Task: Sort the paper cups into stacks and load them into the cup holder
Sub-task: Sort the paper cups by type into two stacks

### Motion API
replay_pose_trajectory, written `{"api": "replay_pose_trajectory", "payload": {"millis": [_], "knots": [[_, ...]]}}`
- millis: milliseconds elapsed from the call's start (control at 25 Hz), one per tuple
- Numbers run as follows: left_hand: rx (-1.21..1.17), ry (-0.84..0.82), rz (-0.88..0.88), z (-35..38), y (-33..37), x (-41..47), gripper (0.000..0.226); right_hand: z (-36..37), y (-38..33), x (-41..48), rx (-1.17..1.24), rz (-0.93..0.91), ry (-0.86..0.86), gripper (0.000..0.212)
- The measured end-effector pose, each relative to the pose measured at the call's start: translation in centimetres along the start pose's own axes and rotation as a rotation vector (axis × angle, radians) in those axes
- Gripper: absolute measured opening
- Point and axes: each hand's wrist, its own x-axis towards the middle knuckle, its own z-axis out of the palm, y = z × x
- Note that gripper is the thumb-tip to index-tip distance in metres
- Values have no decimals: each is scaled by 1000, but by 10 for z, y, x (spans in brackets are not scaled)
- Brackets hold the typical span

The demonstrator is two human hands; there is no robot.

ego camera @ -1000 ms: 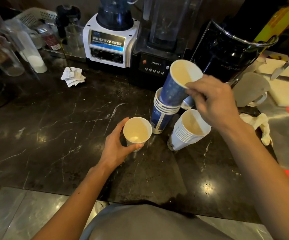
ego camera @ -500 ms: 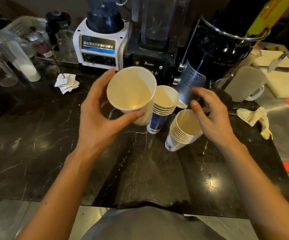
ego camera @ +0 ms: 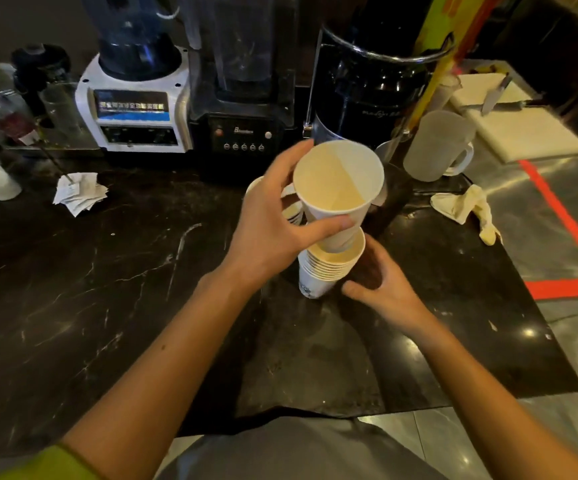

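a: from the head view, what did we have in our hands?

b: our left hand (ego camera: 273, 233) was wrapped around a single white paper cup (ego camera: 338, 188), thumb across its lower wall, fingers behind. its base sat just inside the mouth of the white stack (ego camera: 325, 268) on the counter (ego camera: 107, 306).

a: and the right?

b: our right hand (ego camera: 381, 289) curled loosely beside the stack's lower cups, thumb near the base. we couldn't tell whether it truly gripped or only steadied.

a: other cups?

b: a second stack (ego camera: 289, 209) stood behind our left hand, mostly hidden. we saw no cup holder we could name.

a: how would the cup handle?

b: we judged it light and thin-walled, easily crushed. better to hold low on the wall with little squeeze, and brace the stack, since it looked prone to tip.
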Motion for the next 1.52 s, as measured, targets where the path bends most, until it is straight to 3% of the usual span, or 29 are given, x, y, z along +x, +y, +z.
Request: {"api": "replay_pose_trajectory", "payload": {"millis": [160,280,400,520,600,680,760,800,920,1000,1280,1520], "knots": [[94,-134,-77,20,-28,-10,91,21,20,4,13,23,43,102],[201,-180,-125,31,-40,-16,89,29,22,6,-19,26,122,91],[344,-189,-131,35,-42,-16,91,33,21,9,-25,28,144,86],[501,-299,-106,32,-36,-18,98,31,25,12,-33,24,136,84],[495,-212,-37,23,-27,-26,87,31,25,13,-34,12,131,88],[372,46,32,10,-22,-39,63,30,27,13,-44,10,140,93],[231,263,-29,-5,-37,-48,53,30,25,15,-74,0,130,94],[187,295,-111,-9,-51,-47,61,29,25,16,-74,5,122,94],[148,114,-417,-13,-96,-43,114,32,24,19,-49,10,100,98],[124,26,-477,-4,-112,-37,130,32,25,23,-38,8,91,99],[51,222,-456,34,-125,-28,100,24,37,35,-36,-39,43,89],[79,331,-463,43,-119,-27,91,16,43,42,-27,-72,51,83]]}}
